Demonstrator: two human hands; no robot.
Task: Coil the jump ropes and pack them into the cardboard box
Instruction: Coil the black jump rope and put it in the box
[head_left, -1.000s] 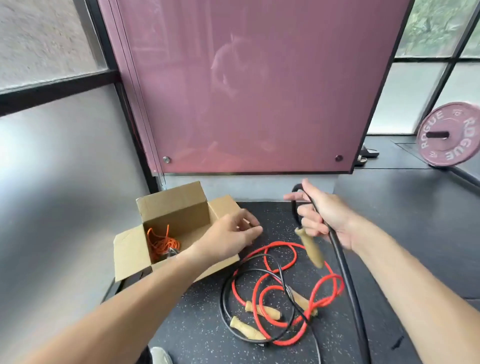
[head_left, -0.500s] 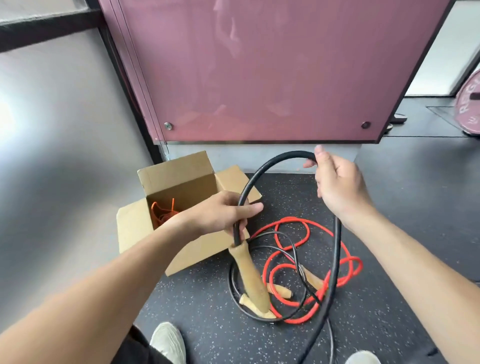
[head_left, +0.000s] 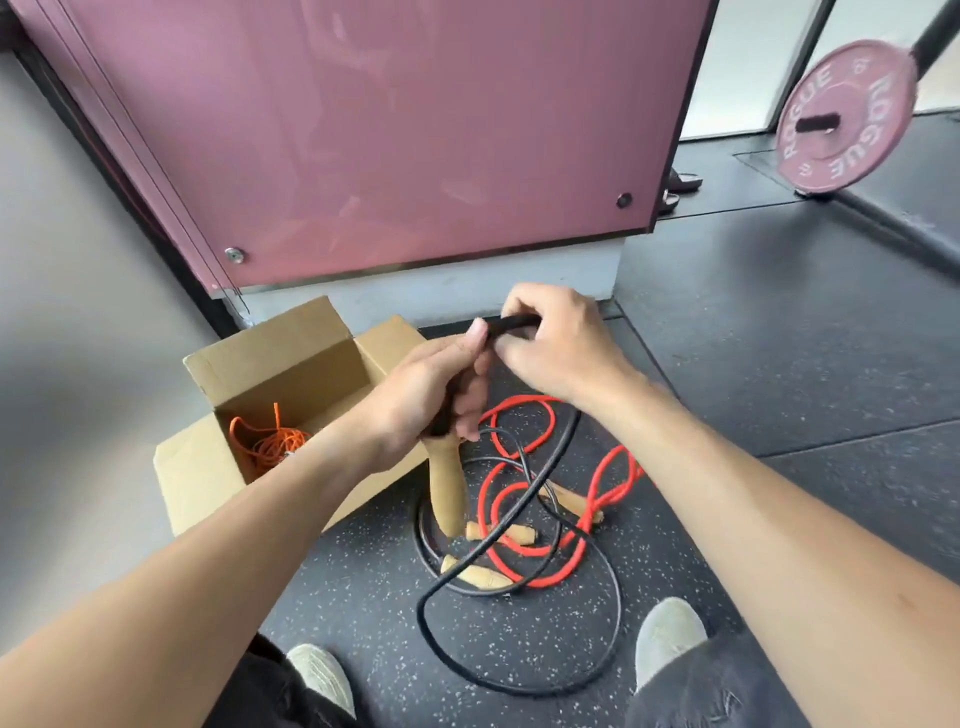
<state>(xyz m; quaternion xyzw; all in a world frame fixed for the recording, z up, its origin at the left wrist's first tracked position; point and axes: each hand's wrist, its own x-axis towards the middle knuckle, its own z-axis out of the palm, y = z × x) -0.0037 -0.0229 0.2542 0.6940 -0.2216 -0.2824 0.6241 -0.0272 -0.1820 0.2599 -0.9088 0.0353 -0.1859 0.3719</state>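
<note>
Black, smooth rope (head_left: 519, 519) is held by both hands in the middle of the frame. It is gripped tight in the left hand (head_left: 431, 389), just above a pale wooden handle (head_left: 448, 488) that hangs down, long and rounded. A short bend of the same rope is pinched by the right hand (head_left: 556, 345), and the two hands are touching. A big loose loop is seen lower down on the speckled floor (head_left: 363, 587). Red rope (head_left: 540, 499) is curled under it, with more wooden handles (head_left: 480, 574). At the left, thin orange rope (head_left: 270, 441) is bunched inside the open brown cardboard box (head_left: 202, 473).
</note>
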